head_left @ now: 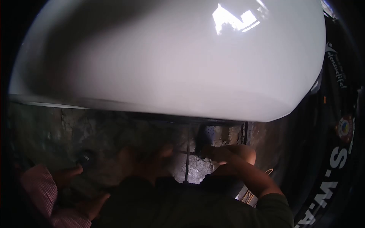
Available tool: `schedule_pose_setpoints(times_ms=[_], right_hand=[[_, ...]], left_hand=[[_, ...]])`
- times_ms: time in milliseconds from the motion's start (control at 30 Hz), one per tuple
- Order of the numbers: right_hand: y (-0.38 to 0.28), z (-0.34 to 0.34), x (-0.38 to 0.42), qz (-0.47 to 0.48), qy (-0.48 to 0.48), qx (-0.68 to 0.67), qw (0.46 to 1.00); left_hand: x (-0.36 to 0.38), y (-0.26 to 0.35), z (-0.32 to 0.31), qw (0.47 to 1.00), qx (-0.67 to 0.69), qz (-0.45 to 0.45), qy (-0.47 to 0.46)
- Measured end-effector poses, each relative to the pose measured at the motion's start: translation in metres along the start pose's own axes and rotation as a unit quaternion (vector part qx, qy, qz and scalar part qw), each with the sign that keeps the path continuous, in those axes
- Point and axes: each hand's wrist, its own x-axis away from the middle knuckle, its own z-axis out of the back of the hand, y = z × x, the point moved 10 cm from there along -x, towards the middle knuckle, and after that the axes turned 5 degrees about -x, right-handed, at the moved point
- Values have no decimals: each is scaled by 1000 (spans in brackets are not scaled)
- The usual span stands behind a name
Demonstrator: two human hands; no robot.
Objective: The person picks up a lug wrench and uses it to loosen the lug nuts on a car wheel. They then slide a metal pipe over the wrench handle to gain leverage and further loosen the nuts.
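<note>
My right hand (217, 154) reaches down past my bent knee (248, 152), below the lower edge of a glossy white vehicle panel (182, 68). It is close to a dark shoe (207, 136) with a bluish patch; whether it touches the shoe or holds anything is too dark to make out. A blurred skin-toned shape, perhaps my left hand (164, 152), lies in shadow left of a thin dark bar (188, 152). Its fingers cannot be told apart. The bar runs up from my lap toward the panel.
Another person's checkered pink clothing (40, 186) and limbs are close on the left. A dark surface with "S.W.A" lettering (334, 163) stands along the right. Cracked, wet-looking concrete (72, 125) lies beneath the panel. Light strands (248, 197) lie beside my right arm.
</note>
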Motion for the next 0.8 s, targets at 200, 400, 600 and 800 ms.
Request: schedule_pose_setpoints(times_ms=[200,400,600,800], right_hand=[[-47,59,31,-224,46,-35,973],[-113,82,35,-212,150,-33,965],[-144,92,32,-137,309,-86,937],[-240,101,-52,3,366,-21,930]], left_hand=[[-5,33,39,999,-25,14,-35],[-40,69,32,975,142,4,170],[-49,78,8,958,267,-17,101],[-15,40,0,992,122,29,28]])
